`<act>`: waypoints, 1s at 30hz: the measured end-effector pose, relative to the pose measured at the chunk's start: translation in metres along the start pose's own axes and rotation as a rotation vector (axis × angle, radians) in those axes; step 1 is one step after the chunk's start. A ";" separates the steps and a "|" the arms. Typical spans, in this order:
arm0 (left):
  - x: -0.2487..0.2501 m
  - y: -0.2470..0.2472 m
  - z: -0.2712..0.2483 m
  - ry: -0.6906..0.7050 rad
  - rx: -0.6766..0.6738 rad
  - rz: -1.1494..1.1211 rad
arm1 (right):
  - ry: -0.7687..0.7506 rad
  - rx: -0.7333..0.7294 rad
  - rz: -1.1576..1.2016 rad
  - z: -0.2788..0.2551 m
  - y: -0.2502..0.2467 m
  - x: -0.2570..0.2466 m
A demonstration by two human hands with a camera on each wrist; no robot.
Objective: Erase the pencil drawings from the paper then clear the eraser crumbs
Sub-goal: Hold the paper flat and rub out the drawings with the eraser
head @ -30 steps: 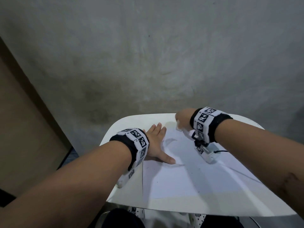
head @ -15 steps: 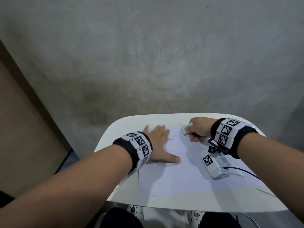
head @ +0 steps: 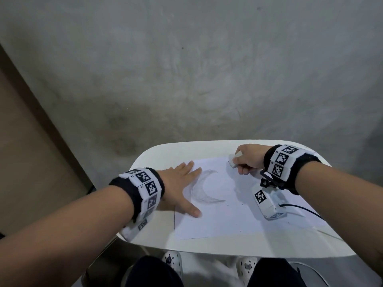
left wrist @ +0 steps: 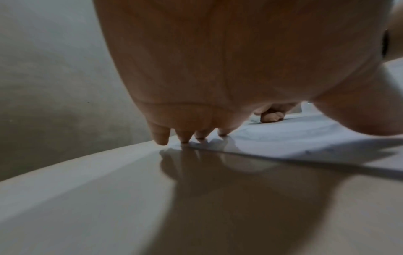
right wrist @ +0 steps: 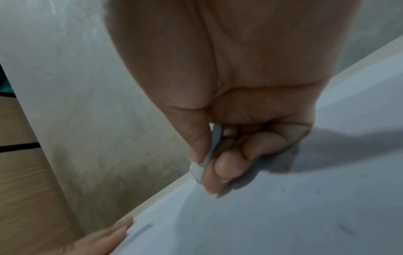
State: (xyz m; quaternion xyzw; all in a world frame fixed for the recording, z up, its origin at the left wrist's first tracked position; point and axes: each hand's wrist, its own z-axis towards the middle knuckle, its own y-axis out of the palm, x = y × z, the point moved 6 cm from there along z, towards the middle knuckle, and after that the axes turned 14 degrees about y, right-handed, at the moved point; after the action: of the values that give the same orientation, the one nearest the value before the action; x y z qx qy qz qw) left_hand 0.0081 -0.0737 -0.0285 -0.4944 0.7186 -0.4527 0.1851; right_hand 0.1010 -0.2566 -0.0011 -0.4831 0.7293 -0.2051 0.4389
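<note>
A white sheet of paper (head: 223, 216) lies on a small white table (head: 165, 154). A grey pencil crescent (head: 202, 190) is drawn on its left half. My left hand (head: 182, 183) lies flat with fingers spread on the paper's left edge, thumb beside the crescent. My right hand (head: 247, 158) pinches a white eraser (head: 233, 161) between thumb and fingers, its tip on or just above the paper's far right part. In the right wrist view the eraser (right wrist: 203, 165) juts out below the thumb. In the left wrist view my left fingertips (left wrist: 185, 136) press the paper's edge (left wrist: 283, 138).
A grey concrete wall (head: 186, 69) stands right behind the table. A wooden panel (head: 27, 158) stands at the left. The wrist camera (head: 268, 200) and its black cable (head: 302, 210) hang over the paper's right side. My knees and patterned shoes (head: 172, 261) show below the table's front edge.
My right hand with the eraser has moved right along the paper's far edge, uncovering the crescent. My left hand has slid slightly left and stays flat on the paper.
</note>
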 end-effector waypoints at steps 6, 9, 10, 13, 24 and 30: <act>0.008 0.007 0.008 -0.045 -0.014 -0.018 | -0.017 0.187 -0.518 -0.026 0.008 -0.029; 0.007 0.008 0.008 -0.044 -0.012 -0.004 | -0.077 0.167 -0.761 -0.039 0.031 -0.039; 0.007 0.008 0.008 -0.043 -0.011 -0.005 | -0.091 0.161 -0.808 -0.043 0.039 -0.039; 0.006 0.008 0.010 -0.046 0.003 -0.014 | -0.110 0.196 -0.908 -0.049 0.053 -0.037; 0.006 0.004 0.011 -0.045 0.002 0.006 | -0.248 0.144 -1.017 -0.080 0.075 -0.038; 0.004 0.006 0.013 -0.062 0.005 0.026 | -0.164 0.160 -0.822 -0.062 0.049 -0.028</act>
State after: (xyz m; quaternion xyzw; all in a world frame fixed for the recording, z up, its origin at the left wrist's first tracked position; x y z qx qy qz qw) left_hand 0.0123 -0.0825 -0.0395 -0.4985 0.7177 -0.4366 0.2141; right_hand 0.0278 -0.2173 0.0086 -0.7126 0.4207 -0.3800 0.4134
